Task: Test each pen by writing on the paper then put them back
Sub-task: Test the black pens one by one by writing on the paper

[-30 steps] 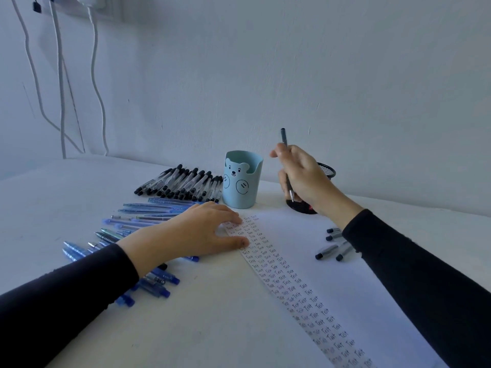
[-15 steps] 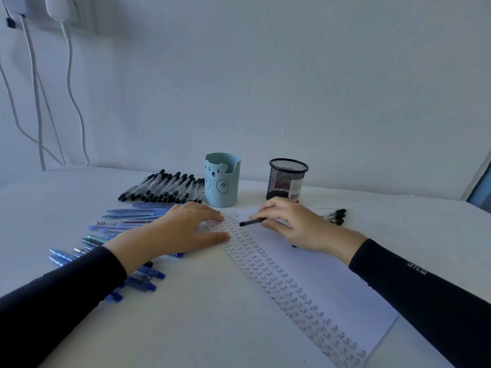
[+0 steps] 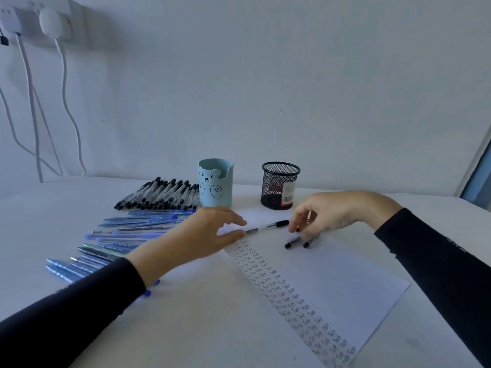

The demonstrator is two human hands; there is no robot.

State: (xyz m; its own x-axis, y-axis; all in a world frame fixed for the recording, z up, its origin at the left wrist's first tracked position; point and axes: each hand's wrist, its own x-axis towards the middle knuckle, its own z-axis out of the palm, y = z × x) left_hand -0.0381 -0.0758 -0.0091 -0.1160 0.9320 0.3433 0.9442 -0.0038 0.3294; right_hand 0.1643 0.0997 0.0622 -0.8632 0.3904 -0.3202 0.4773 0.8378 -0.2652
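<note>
White wall (image 3: 265, 75) fills the upper half of the view, with a plug (image 3: 53, 22) and its cables (image 3: 66, 102) hanging at the far left. A white table (image 3: 212, 328) runs from the wall to the viewer.

On the table lies the paper (image 3: 332, 274), set at an angle, its left edge filled with rows of the word "Test".

Half a second ago the right hand (image 3: 326, 213) held a pen level over the top of the sheet. Now it has let go and moved right. Its fingers hang loosely curled and grasp nothing, just above two loose pens (image 3: 293, 241) on the paper.

The left hand (image 3: 202, 235), flat on the sheet's edge a moment back, is now blurred, its fingers stretched toward the pen. Whether they touch it cannot be told.

The pen (image 3: 265, 226) lies across the top of the paper between the two hands, its dark end toward the right hand. It probably has not been tested yet and is passing from one hand to the other.

Behind the paper stand a black mesh holder (image 3: 280, 185) and a blue bear cup (image 3: 215, 183). Left of the cup lies a row of black-capped pens (image 3: 159, 193), and nearer the viewer a fan of blue pens (image 3: 125, 235), partly under the left arm.
</note>
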